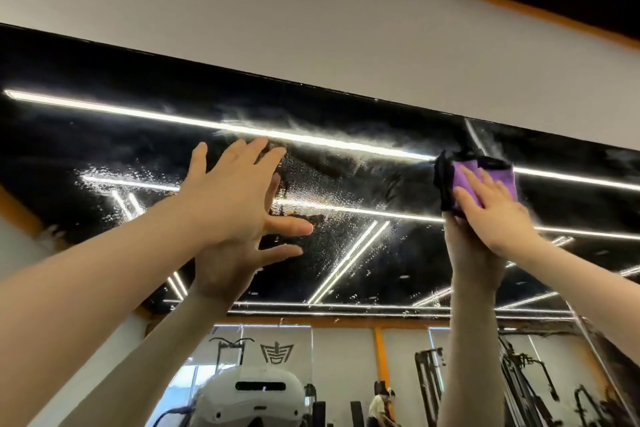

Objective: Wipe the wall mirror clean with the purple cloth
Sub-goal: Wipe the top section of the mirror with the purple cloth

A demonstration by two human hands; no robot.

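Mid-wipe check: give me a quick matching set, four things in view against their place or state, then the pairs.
Things:
1. left hand
2. right hand
3. purple cloth
4. wall mirror

States:
A. pressed flat under fingers near the mirror's top edge
B. spotted with droplets and smears in the middle
C. open, fingers spread, carrying nothing
D. fingers straight, pushing the cloth against the glass

Pairs: 1-C, 2-D, 3-A, 4-B
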